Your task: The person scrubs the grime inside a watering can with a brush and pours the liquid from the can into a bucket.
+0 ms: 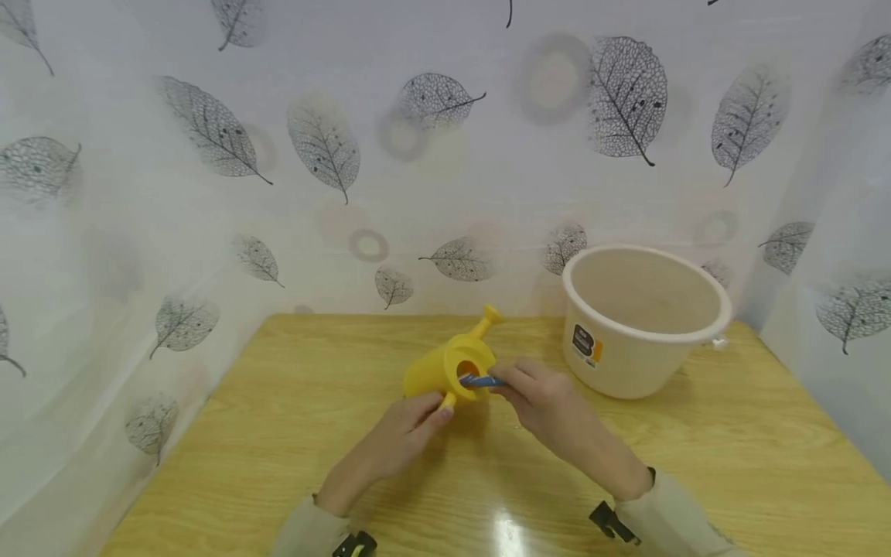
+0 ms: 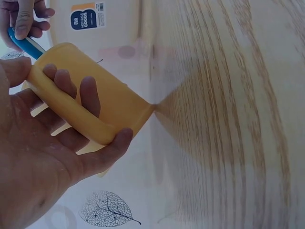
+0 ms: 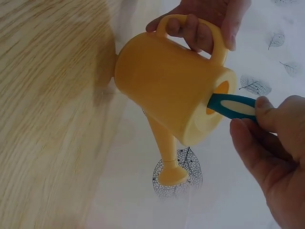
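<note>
A yellow watering can [image 1: 428,371] is tilted over the table, its round opening toward the right hand and its spout pointing to the back right. The left hand [image 1: 404,433] grips its handle; in the left wrist view the fingers of that hand [image 2: 52,138] pass through the handle [image 2: 71,112]. Between thumb and fingers the right hand [image 1: 546,402] pinches a blue tool with a pale inlay [image 3: 236,106], whose far end is inside the opening and hidden. In the right wrist view the can's base touches or nearly touches the table.
A large cream bucket [image 1: 626,367] with a label stands at the table's back right. The wooden table [image 1: 278,464] meets a pale curtain with leaf prints [image 1: 334,232] along its back and sides. A small white object [image 1: 720,341] lies behind the bucket's right side.
</note>
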